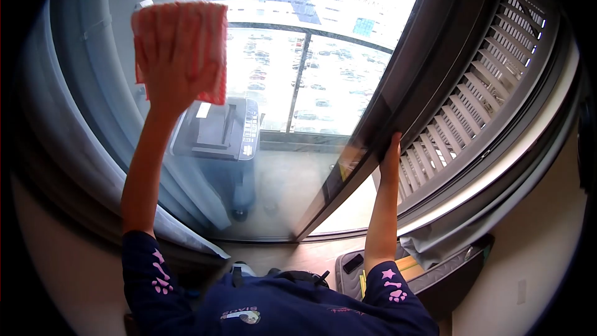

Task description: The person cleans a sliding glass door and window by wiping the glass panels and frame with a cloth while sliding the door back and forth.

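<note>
A pink and white striped cloth (211, 43) lies flat against the glass door (280, 180) at the upper left. My left hand (171, 78) presses on the cloth, its fingers spread over or in the folds, partly hidden by them. Farther right, my right hand (393, 144) rests on the dark door frame (348, 180), with a thumb or finger pointing up along its edge; the other fingers are hidden behind the frame.
Through the glass show a grey machine (217, 130), a railing (301, 81) and parked cars below. Pale curtains (87, 130) hang at left. Louvred slats (460, 112) stand at right. A grey container (435, 280) with a phone (353, 264) on it sits at lower right.
</note>
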Tool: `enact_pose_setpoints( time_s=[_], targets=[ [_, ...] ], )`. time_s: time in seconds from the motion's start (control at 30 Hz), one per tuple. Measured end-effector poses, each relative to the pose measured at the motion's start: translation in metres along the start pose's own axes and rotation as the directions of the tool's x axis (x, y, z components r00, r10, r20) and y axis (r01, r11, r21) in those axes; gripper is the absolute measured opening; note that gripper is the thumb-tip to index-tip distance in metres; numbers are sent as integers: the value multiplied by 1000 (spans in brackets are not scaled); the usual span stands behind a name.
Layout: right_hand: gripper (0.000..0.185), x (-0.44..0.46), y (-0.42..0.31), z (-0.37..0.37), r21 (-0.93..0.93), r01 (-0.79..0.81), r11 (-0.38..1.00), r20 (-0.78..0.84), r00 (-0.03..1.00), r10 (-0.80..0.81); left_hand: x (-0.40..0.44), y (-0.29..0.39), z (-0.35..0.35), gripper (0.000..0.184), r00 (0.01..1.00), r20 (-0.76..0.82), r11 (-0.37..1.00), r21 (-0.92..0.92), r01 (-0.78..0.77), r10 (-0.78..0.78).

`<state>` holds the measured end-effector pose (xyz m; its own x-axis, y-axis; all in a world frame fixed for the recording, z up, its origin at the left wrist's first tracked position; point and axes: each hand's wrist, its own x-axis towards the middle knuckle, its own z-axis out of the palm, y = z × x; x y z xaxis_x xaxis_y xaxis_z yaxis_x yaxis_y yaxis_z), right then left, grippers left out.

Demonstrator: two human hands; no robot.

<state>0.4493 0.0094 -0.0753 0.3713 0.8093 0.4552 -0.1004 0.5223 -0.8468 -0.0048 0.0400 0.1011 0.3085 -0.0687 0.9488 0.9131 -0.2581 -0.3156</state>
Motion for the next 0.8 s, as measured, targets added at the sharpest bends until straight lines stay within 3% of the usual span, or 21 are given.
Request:
enact_pose_setpoints(
  time_s=[0.07, 0.13, 0.17, 0.23, 0.3, 0.37, 0.43, 0.5, 0.57, 0.6, 0.63, 0.7, 0.73, 0.77, 0.8],
  targets=[
    [75, -3, -7, 5, -5, 6, 1000, 22, 1000, -5, 38, -24, 5, 71, 990, -140, 995, 101, 13, 1],
    [76, -4, -5, 4, -9, -5, 1000, 24, 1000, 5, 64, -7, 5, 67, 975, -218, 990, 139, -23, 53],
    [76, -4, -4, 3, -13, -11, 1000, 24, 1000, 11, 50, -10, 24, 66, 991, -128, 985, 169, -27, 49],
    [77, -5, -5, 6, -18, -12, 1000, 0, 1000, 12, 53, 48, 16, 67, 989, -147, 994, -105, -22, 6],
    [75, -5, -4, 6, -27, -15, 1000, -21, 1000, 14, 25, 103, 19, 67, 999, -38, 959, -282, -19, 9],
    [71, -3, 1, 4, -36, -14, 999, -40, 999, 13, -26, 160, 27, 64, 986, 99, 889, -451, -78, 137],
    [71, -2, 0, 3, -63, -15, 998, -10, 1000, 14, -83, 208, 28, 61, 886, 132, 815, -470, -338, 444],
    [70, -2, -3, 3, -72, -15, 997, -2, 1000, 15, -165, 228, 39, 60, 670, 169, 664, -439, -605, 723],
    [70, -3, -4, 6, -63, -24, 998, -17, 1000, 23, -190, 213, 37, 60, 579, 118, 588, -249, -769, 807],
    [72, -3, -4, 5, -70, -16, 997, -15, 1000, 15, -168, 197, 24, 59, 449, 217, 489, -195, -850, 867],
    [74, -4, 0, 3, -77, -7, 997, -14, 1000, 6, -180, 185, 34, 55, 592, 139, 608, -159, -778, 794],
    [79, -3, 4, 1, -83, 1, 997, -11, 1000, -2, -112, 141, 28, 59, 752, 127, 707, -469, -529, 647],
    [79, -3, 5, 1, -79, -2, 997, -18, 1000, 1, -82, 111, 31, 63, 843, 78, 771, -456, -445, 533],
    [79, -3, 5, 1, -74, -6, 997, -25, 1000, 4, -43, 81, 20, 62, 912, 128, 873, -367, -322, 390],
    [79, -4, 4, 0, -71, -9, 997, -33, 999, 7, -4, 53, 15, 63, 971, 130, 967, -185, -175, 200]
  ],
)
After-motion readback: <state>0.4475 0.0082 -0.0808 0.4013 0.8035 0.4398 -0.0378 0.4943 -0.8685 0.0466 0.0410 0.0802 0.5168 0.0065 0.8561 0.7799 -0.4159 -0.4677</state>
